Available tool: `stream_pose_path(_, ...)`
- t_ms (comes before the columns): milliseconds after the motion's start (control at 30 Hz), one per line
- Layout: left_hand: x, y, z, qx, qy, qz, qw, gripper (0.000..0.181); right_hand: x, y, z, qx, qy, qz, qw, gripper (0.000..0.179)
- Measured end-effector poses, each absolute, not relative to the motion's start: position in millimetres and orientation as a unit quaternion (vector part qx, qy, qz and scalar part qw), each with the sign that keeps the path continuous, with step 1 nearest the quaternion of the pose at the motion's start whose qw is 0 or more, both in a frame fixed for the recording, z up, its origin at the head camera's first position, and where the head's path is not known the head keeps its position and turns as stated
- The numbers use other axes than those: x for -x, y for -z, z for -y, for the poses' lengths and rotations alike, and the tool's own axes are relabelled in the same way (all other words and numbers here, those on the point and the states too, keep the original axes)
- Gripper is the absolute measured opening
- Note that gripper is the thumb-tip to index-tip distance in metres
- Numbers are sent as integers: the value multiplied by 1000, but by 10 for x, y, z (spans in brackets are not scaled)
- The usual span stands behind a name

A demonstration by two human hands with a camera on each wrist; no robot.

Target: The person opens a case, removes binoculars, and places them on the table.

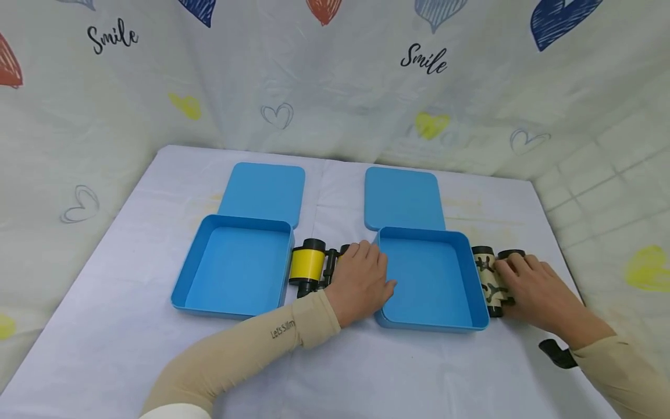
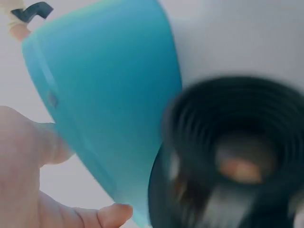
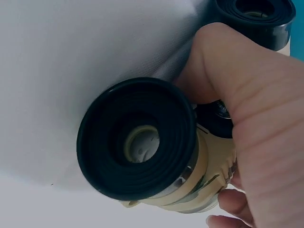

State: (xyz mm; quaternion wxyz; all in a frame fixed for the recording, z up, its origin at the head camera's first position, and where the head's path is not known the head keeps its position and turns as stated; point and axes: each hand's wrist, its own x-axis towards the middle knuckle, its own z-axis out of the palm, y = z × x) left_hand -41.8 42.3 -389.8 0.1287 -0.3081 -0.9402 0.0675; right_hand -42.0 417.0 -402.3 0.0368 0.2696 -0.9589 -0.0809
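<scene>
Yellow-and-black binoculars (image 1: pixel 307 263) lie between two blue boxes, partly covered by my left hand (image 1: pixel 362 282). Its thumb stands out toward the right box (image 1: pixel 426 279). In the left wrist view, a black eyepiece (image 2: pixel 232 128) looms close to the camera, with the thumb and a finger spread apart to its left. At the right box's outer side are camouflage binoculars (image 1: pixel 491 280), and my right hand (image 1: pixel 539 291) grips their right barrel. Seen from the right wrist, the thumb reaches in between the two black eyepieces (image 3: pixel 137 137), with fingertips below on the other side.
The left box (image 1: pixel 180 273) is open, as is the right one. Behind each lies a blue lid (image 1: pixel 264 189), the other lid (image 1: pixel 402 198) at the right. A white cloth covers the table (image 1: pixel 366 378), and a printed curtain (image 1: pixel 340 75) hangs behind it.
</scene>
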Motion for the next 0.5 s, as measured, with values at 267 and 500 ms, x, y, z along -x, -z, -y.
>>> stream_pose_path(267,523,3654,-137,305,-34,940,150,53,431,4015,-4216,-245,72,967,11,93)
stream_pose_path(500,598,3566,446,264,-43,946,181,55,405,3893,-4221,-192,56,979,-44,92)
